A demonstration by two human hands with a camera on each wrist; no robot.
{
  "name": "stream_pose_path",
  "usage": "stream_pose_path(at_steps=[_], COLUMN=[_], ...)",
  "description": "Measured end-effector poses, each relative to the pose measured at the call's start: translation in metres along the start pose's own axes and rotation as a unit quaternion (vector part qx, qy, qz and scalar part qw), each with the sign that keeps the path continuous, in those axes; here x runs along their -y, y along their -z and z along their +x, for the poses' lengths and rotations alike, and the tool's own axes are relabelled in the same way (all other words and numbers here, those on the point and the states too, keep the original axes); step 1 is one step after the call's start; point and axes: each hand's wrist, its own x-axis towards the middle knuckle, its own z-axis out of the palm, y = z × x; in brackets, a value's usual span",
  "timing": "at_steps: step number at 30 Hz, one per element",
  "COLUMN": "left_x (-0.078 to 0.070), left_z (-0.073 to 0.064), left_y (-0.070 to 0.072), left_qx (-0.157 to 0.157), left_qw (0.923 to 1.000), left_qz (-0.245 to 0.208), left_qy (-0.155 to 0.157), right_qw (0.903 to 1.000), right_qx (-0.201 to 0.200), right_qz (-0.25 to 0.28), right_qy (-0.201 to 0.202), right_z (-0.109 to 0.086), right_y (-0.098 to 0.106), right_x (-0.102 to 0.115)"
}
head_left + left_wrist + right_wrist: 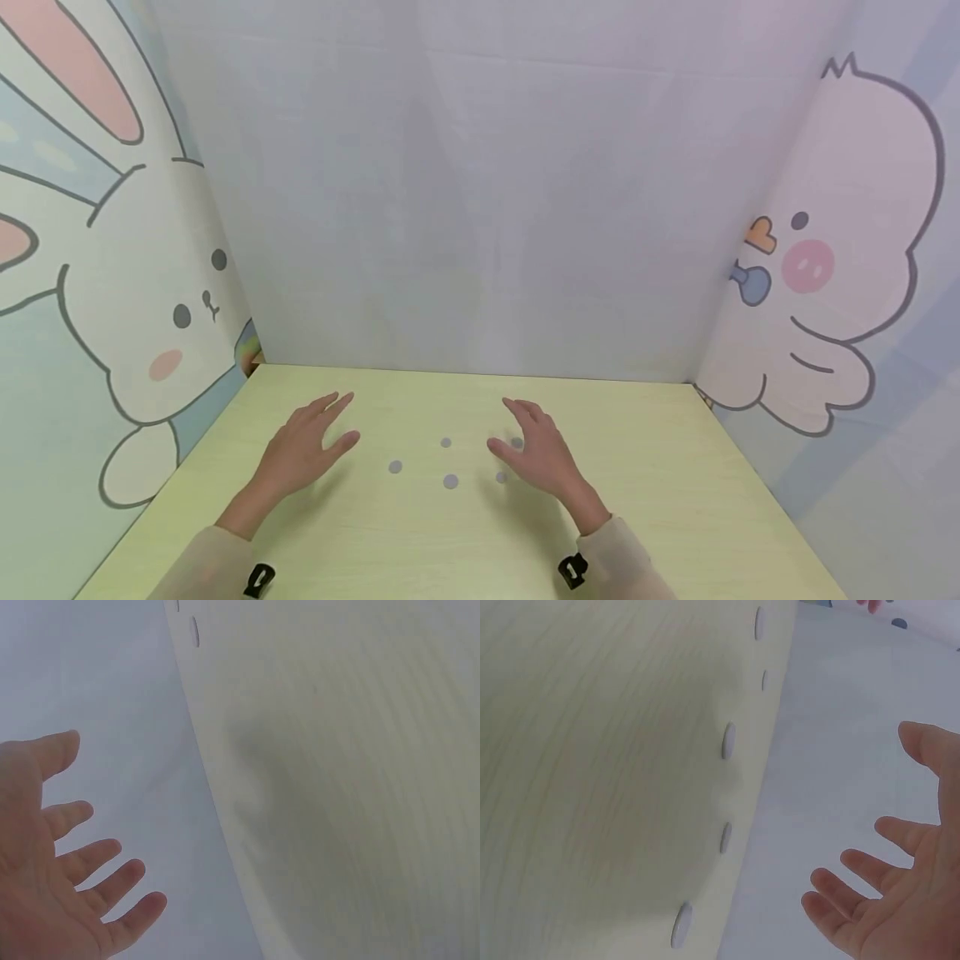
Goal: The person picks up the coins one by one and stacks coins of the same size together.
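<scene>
Hovering over pale table [375, 542], head view: left hand [298, 450] and right hand [542, 454], both empty, loosely extended; five grey discs [450, 482] on the tabletop, two near the latter. Left wrist: two discs only, one cropped. Right wrist: all five, nearly edge-on; pinkish shape [872, 604] cut off above, indistinct.

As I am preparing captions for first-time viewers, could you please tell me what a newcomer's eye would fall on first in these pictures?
Probably the large cartoon rabbit at the left of the head view and the cartoon bird at the right. Next would come the left hand and right hand, held open above the pale table, with small grey discs lying on it, mostly between them.
</scene>
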Motion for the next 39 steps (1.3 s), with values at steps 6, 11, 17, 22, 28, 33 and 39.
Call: stream_pose_path(at_steps=[6, 11, 17, 22, 28, 33, 39], left_x=[0.001, 0.002, 0.002, 0.003, 0.002, 0.001, -0.004], left_z=[0.003, 0.003, 0.005, 0.006, 0.009, 0.011, 0.013], left_y=[-0.006, -0.014, -0.020, -0.023, -0.029, -0.033, -0.035], left_qx=[0.003, 0.020, 0.037, 0.057, 0.075, 0.093, 0.120], left_qw=[0.9994, 0.9967, 0.9936, 0.9911, 0.9880, 0.9864, 0.9848], left_qz=[-0.033, -0.079, -0.107, -0.121, -0.135, -0.136, -0.126], left_qy=[-0.003, 0.000, 0.001, 0.001, -0.010, -0.002, 0.002], right_qw=[0.9995, 0.9985, 0.9964, 0.9952, 0.9951, 0.9943, 0.9929], right_qx=[0.003, 0.016, 0.032, 0.053, 0.080, 0.094, 0.111], right_qz=[0.024, 0.044, 0.066, 0.068, 0.051, 0.027, -0.001], right_qy=[0.020, 0.027, 0.044, 0.046, 0.029, 0.041, 0.044], right_z=[0.005, 0.009, 0.013, 0.016, 0.018, 0.021, 0.027], right_y=[-0.014, -0.027, -0.035, -0.043, -0.057, -0.066, -0.078], right_x=[0.005, 0.011, 0.020, 0.028, 0.036, 0.044, 0.053])
